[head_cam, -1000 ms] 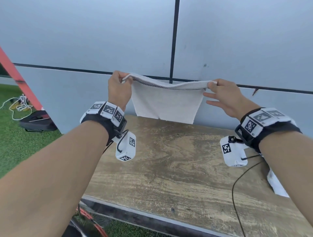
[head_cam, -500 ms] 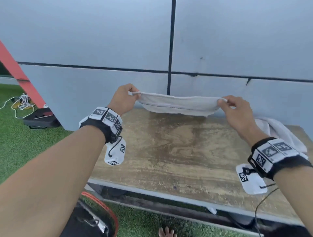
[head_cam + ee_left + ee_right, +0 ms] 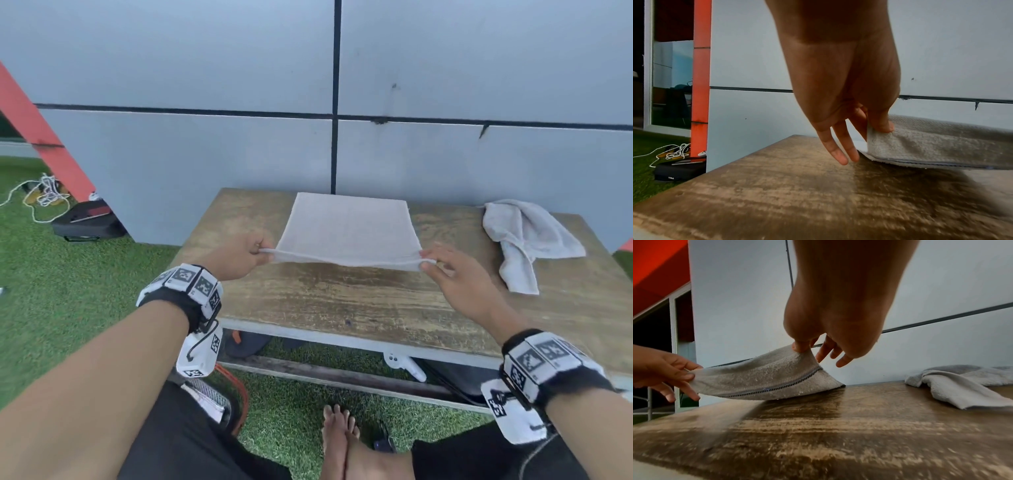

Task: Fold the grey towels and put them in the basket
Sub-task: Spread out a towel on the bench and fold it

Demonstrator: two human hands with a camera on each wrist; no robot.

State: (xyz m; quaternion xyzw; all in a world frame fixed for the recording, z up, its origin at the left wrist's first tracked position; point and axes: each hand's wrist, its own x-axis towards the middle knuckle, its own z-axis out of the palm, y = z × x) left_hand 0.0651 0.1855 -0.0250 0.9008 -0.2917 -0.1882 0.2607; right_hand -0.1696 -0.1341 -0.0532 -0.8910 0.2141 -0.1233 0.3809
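Observation:
A grey towel (image 3: pixel 347 228), folded in half, lies on the far middle of the wooden table (image 3: pixel 342 301). Its near edge is lifted off the wood. My left hand (image 3: pixel 262 251) pinches the near left corner, with thumb on top in the left wrist view (image 3: pixel 879 126). My right hand (image 3: pixel 426 258) pinches the near right corner (image 3: pixel 803 350), its other fingers spread. A second grey towel (image 3: pixel 527 240) lies crumpled at the table's right side (image 3: pixel 953 382). No basket shows in any view.
A grey panelled wall (image 3: pixel 239 102) stands right behind the table. Green turf surrounds it, with a black case (image 3: pixel 87 224) and a cord (image 3: pixel 44 192) at the left. A red-rimmed object (image 3: pixel 236 387) sits by my legs, and a white controller (image 3: pixel 406 366) lies under the table.
The towel hung in the air from both hands a second ago. Both hands came down and toward me, laying it flat on the table, while my head tilted down.

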